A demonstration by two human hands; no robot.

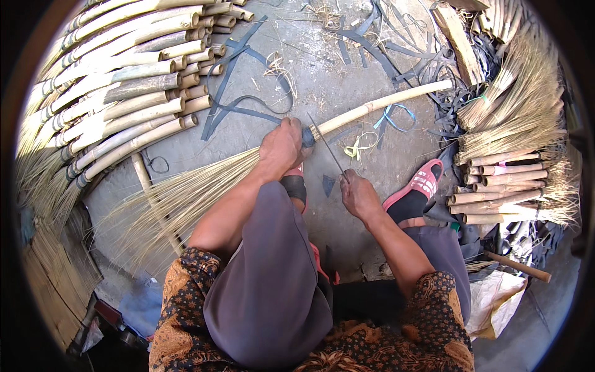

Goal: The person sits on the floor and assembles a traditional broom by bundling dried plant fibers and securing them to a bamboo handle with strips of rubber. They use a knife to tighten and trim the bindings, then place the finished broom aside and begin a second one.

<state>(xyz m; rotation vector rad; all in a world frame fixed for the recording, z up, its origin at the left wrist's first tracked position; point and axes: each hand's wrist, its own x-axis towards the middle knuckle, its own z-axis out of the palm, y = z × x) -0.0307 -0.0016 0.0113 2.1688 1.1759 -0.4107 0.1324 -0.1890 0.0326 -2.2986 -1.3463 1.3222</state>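
Note:
A broom lies slantwise before me, its bamboo handle running to the upper right and its straw bristles fanning out to the lower left. My left hand is closed around it where the straw meets the handle, at a dark rubber binding partly hidden by the fingers. In my right hand is the near end of a long thin knife. The dark blade points up and left, with its far part crossing the handle just right of the binding; whether it touches cannot be made out.
Finished brooms are stacked high at the upper left. Straw bundles and short bamboo pieces lie at the right. Black rubber strips and a green strip litter the floor. My pink sandal is beside the right hand.

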